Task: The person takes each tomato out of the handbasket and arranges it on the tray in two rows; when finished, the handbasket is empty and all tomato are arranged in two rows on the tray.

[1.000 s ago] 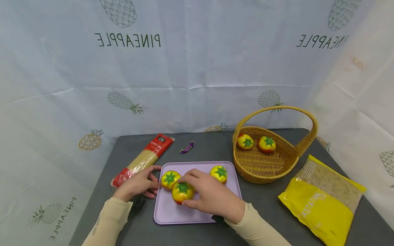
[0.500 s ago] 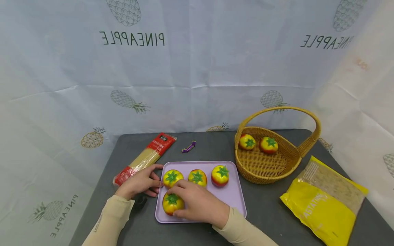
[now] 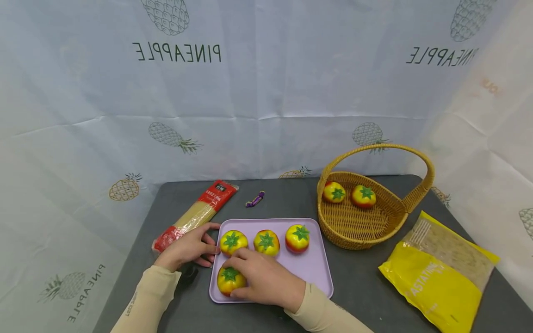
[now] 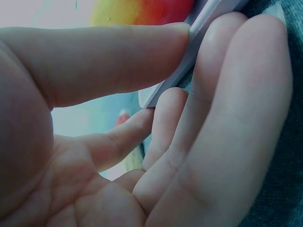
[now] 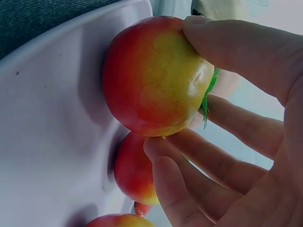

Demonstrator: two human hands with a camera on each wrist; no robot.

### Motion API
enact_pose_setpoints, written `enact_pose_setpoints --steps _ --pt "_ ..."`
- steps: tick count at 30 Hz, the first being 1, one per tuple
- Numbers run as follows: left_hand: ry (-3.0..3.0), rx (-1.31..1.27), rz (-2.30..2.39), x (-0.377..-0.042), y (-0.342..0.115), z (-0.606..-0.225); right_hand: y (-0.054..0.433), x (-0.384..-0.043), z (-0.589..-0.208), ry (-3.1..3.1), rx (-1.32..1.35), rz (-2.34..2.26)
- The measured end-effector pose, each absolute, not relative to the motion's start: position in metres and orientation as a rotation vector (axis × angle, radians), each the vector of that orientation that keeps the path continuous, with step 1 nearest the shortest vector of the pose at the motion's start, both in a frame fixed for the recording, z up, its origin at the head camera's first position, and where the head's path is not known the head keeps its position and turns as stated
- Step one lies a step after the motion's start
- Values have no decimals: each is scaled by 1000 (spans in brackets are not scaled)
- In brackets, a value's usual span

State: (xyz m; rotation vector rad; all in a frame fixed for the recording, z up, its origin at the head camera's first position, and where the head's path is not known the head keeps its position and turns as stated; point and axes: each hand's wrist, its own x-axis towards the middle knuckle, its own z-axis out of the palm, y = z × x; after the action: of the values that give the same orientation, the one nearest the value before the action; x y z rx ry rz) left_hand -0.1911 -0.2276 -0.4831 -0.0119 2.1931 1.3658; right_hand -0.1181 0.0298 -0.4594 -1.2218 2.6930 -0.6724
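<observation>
Four-leafed detail aside, a glossy red-and-yellow fruit with a green star-shaped top [image 3: 228, 280] sits at the near left of the lilac tray [image 3: 291, 286]; it looks like a persimmon or tomato. My right hand [image 3: 266, 280] holds it, thumb on one side and fingers on the other, as the right wrist view shows. A row of similar fruits, left [image 3: 233, 242], middle [image 3: 266, 242] and right [image 3: 297, 238], stands behind it. Against the tray's left rim my left hand [image 3: 189, 248] rests, thumb and index fingertips touching the edge, other fingers below outside it.
A wicker basket [image 3: 358, 238] with two similar fruits stands at the back right. In front of it lies a yellow pasta bag [image 3: 441, 282]. A red spaghetti packet [image 3: 200, 212] lies behind my left hand, and a purple wrapped candy [image 3: 255, 199] behind the tray.
My right hand has carried the fruit toward the tray's near left corner, uncovering the middle fruit of the row. My left hand has stayed at the rim.
</observation>
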Motion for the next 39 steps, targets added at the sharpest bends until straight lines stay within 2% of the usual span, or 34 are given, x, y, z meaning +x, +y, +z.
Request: enact_pose_setpoints --steps 39 --pt "2179 9 1372 -191 -228 -481 33 -118 -454 2718 -1187 -637"
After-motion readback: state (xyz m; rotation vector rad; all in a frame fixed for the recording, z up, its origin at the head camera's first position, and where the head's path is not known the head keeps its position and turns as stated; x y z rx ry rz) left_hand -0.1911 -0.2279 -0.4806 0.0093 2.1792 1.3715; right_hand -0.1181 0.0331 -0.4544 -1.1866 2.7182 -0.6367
